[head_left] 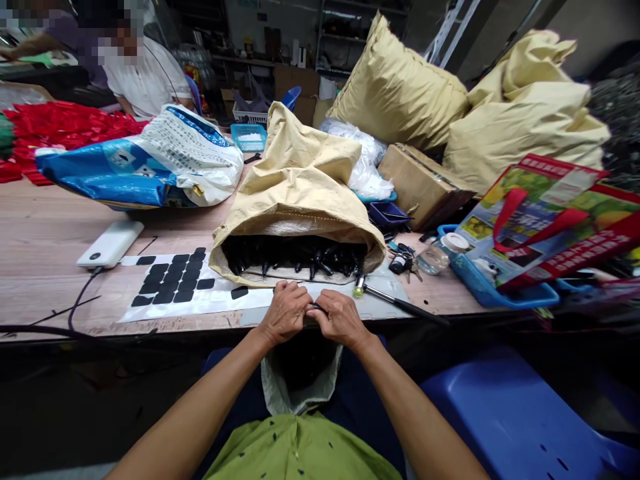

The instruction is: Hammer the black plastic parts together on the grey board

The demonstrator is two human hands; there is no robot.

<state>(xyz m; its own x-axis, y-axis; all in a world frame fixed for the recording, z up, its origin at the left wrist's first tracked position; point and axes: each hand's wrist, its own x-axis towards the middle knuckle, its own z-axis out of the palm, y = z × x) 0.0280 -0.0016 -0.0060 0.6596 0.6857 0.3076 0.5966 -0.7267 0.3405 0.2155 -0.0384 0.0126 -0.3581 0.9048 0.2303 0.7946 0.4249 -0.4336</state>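
Observation:
My left hand [286, 308] and my right hand [339, 316] meet at the table's front edge, fingers closed on a small black part [316, 307]. Most of that part is hidden by the fingers. Directly beyond them a beige cloth sack [300, 180] lies with its mouth facing me, full of black pieces [300, 257] with narrow tips. Below my hands, between my legs, an open whitish bag [327, 383] has a dark inside. Right of my right hand, a hammer [395, 303] with a yellowish-green face and black handle rests on the table.
Black squares [173, 280] lie on a white sheet at left, near a white power bank [110, 245] with a cable. A blue-white bag [145, 160], a clear bottle [440, 253], a blue basket [480, 283] and a printed bag [545, 220] flank the sack. A person [145, 83] sits beyond.

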